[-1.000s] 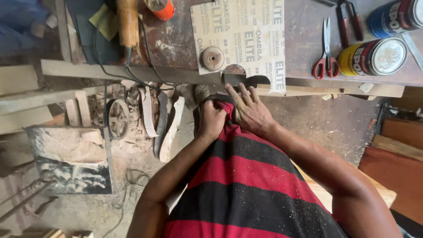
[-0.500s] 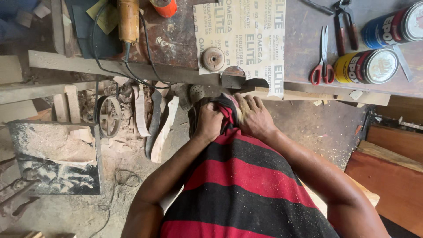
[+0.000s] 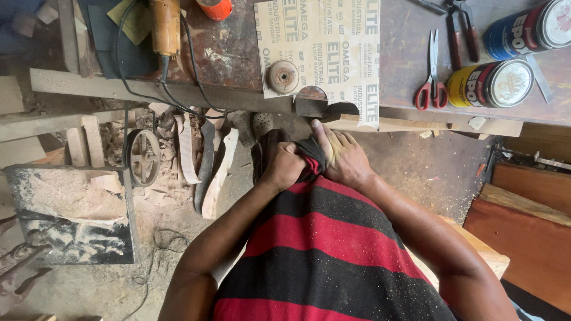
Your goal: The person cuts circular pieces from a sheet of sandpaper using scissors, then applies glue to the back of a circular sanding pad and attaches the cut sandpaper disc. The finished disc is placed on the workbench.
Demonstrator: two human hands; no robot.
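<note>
Fingers of both hands curled tight on the hem of the striped shirt [image 3: 333, 238], red/black. Left hand [image 3: 284, 166] is a closed fist w/ fabric bunched inside, knuckles toward the bench. Right hand [image 3: 345, 159] clamps the same bunch from the other side; thumb and index stretched forward, pressing the dark fabric fold between the two hands. Hands touch each other, just below the bench [image 3: 238, 53] edge. Bunched cloth sits between the palms, mostly hidden; shirt's long axis runs from the hands down toward the bottom of view, hem end pointing at the bench.

On the bench: sandpaper sheet [image 3: 333, 41] w/ a round sanding disc [image 3: 282, 76] on it, just ahead of the hands. Orange power tool [image 3: 165, 24] farther left, its cord trailing off the edge. Red-handled scissors [image 3: 429, 83] and two tins [image 3: 505, 65] well to the right. Wood offcuts [image 3: 202, 154] on the dusty floor, left of the hands.
</note>
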